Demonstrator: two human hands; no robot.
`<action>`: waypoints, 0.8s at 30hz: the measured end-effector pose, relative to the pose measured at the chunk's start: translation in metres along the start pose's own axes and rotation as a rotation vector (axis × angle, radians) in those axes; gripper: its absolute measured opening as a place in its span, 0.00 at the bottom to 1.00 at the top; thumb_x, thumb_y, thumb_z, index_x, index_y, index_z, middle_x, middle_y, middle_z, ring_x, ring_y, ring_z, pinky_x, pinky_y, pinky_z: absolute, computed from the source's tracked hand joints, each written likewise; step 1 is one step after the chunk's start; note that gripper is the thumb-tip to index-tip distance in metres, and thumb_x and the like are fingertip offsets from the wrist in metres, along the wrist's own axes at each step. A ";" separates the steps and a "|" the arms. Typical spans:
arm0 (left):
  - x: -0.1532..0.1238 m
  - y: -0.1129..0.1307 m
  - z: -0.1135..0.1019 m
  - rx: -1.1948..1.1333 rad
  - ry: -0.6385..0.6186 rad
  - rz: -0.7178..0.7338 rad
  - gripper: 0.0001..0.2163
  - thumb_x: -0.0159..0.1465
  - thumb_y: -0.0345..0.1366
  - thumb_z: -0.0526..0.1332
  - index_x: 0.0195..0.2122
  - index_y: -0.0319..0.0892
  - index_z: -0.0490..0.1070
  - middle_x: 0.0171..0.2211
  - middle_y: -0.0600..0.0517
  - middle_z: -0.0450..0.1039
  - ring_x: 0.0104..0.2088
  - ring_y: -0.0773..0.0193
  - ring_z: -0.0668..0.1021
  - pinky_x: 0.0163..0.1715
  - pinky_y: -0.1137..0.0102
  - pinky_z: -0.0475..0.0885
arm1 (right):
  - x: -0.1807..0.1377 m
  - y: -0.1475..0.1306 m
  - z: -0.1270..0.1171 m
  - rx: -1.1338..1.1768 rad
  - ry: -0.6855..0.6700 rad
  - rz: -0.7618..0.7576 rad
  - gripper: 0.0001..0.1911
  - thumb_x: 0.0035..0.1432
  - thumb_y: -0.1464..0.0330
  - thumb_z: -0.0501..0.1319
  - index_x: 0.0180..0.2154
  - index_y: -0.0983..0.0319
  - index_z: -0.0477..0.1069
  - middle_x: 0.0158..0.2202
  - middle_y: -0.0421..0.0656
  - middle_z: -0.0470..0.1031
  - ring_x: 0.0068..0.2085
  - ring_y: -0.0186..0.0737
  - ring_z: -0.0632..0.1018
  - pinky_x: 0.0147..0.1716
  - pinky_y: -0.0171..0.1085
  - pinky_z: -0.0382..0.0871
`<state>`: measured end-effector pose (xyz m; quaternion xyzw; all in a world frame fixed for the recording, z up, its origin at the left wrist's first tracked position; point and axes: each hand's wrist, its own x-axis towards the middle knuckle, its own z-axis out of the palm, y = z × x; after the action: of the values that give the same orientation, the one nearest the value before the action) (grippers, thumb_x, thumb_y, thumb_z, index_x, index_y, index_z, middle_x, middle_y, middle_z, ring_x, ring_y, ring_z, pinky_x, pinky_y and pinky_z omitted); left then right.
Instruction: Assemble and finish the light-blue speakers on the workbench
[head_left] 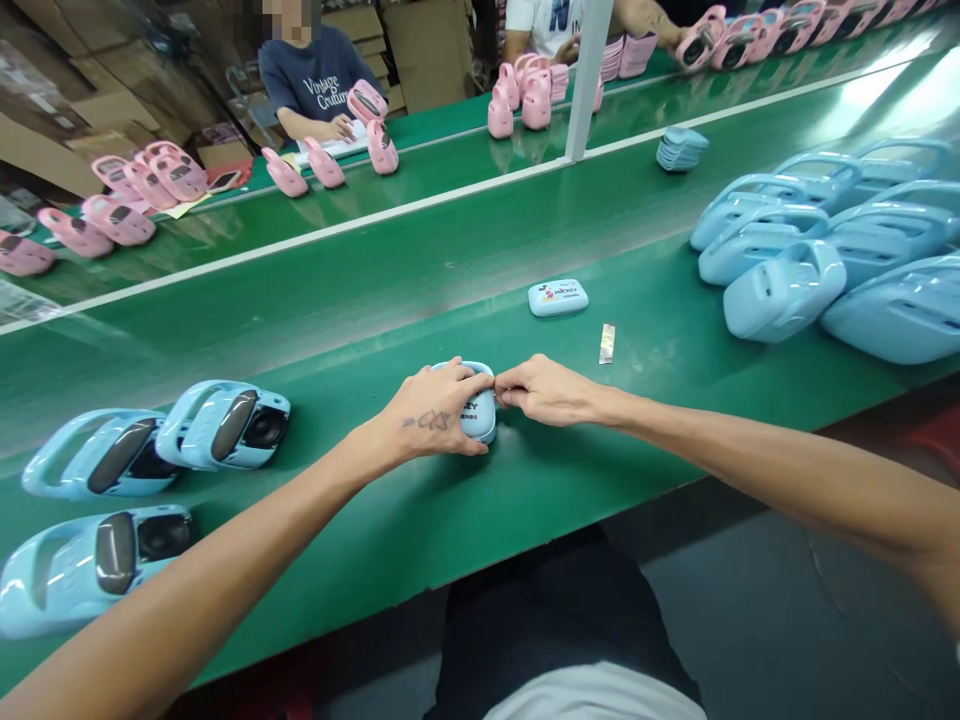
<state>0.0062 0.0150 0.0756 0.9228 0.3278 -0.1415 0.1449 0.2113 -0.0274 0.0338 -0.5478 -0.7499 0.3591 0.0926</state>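
My left hand wraps over a small light-blue plastic cover with printed lettering, pressing it onto the green belt. My right hand meets it from the right, fingertips pinched at the cover's upper right edge; what they pinch is too small to make out. A second light-blue printed cover lies flat on the belt beyond my hands. A small strip of film or sticker lies to its right.
Three light-blue handled shells lie at my left. Several light-blue shells are piled at the right, with a stack of blue covers behind. Pink shells line the far belt, where two other people sit. A white post stands there.
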 end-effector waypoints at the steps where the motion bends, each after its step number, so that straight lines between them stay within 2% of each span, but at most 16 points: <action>1: 0.000 0.000 0.000 -0.005 0.000 -0.003 0.33 0.54 0.46 0.76 0.61 0.50 0.72 0.61 0.45 0.76 0.68 0.34 0.73 0.61 0.46 0.75 | 0.000 0.000 -0.001 -0.010 0.007 0.006 0.12 0.67 0.68 0.56 0.38 0.59 0.79 0.34 0.42 0.80 0.33 0.39 0.73 0.34 0.36 0.58; 10: -0.001 -0.005 0.005 -0.031 0.055 0.025 0.31 0.53 0.47 0.75 0.57 0.51 0.72 0.56 0.46 0.78 0.67 0.30 0.73 0.58 0.44 0.74 | -0.001 0.003 -0.001 0.087 0.026 -0.134 0.14 0.68 0.69 0.56 0.39 0.60 0.81 0.38 0.41 0.84 0.36 0.39 0.78 0.38 0.36 0.63; 12: -0.001 -0.006 0.005 -0.052 0.054 0.018 0.32 0.53 0.47 0.75 0.58 0.49 0.72 0.55 0.45 0.77 0.62 0.33 0.77 0.56 0.46 0.75 | -0.002 0.005 -0.003 0.005 0.046 -0.098 0.15 0.68 0.69 0.55 0.41 0.59 0.82 0.39 0.42 0.85 0.38 0.41 0.80 0.37 0.36 0.63; 15: -0.004 -0.010 0.004 -0.164 0.062 -0.021 0.39 0.53 0.51 0.76 0.64 0.47 0.68 0.57 0.43 0.75 0.57 0.39 0.80 0.55 0.49 0.76 | -0.005 0.017 -0.008 -0.228 0.139 0.027 0.17 0.70 0.67 0.55 0.46 0.57 0.83 0.44 0.45 0.85 0.42 0.46 0.81 0.36 0.38 0.63; 18: -0.014 -0.022 0.006 -0.326 0.095 0.003 0.49 0.49 0.57 0.78 0.69 0.47 0.64 0.67 0.39 0.67 0.63 0.39 0.77 0.61 0.48 0.73 | -0.009 0.039 -0.011 -0.393 0.218 0.123 0.19 0.72 0.66 0.55 0.51 0.56 0.84 0.50 0.49 0.84 0.46 0.50 0.82 0.41 0.41 0.68; 20: -0.024 -0.032 0.010 -0.399 0.139 0.014 0.53 0.47 0.58 0.79 0.71 0.48 0.62 0.74 0.37 0.58 0.70 0.36 0.69 0.67 0.46 0.69 | -0.010 0.050 -0.010 -0.436 0.240 0.114 0.19 0.72 0.68 0.55 0.53 0.59 0.83 0.50 0.52 0.83 0.49 0.51 0.81 0.46 0.43 0.71; 22: -0.035 -0.043 0.020 -0.453 0.209 -0.045 0.56 0.46 0.58 0.80 0.73 0.47 0.58 0.77 0.36 0.51 0.76 0.33 0.59 0.71 0.42 0.63 | -0.012 0.053 -0.005 -0.418 0.322 0.062 0.20 0.70 0.70 0.57 0.57 0.62 0.81 0.51 0.54 0.83 0.52 0.53 0.80 0.53 0.47 0.72; 24: -0.045 -0.050 0.034 -0.543 0.263 -0.137 0.56 0.48 0.57 0.79 0.74 0.47 0.57 0.76 0.36 0.56 0.75 0.33 0.61 0.71 0.40 0.62 | -0.014 0.042 0.005 -0.269 0.434 0.032 0.22 0.69 0.69 0.59 0.61 0.64 0.77 0.55 0.55 0.81 0.54 0.52 0.80 0.56 0.48 0.73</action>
<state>-0.0652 0.0148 0.0518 0.8366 0.4309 0.0626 0.3324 0.2461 -0.0362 0.0066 -0.6312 -0.7447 0.1315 0.1721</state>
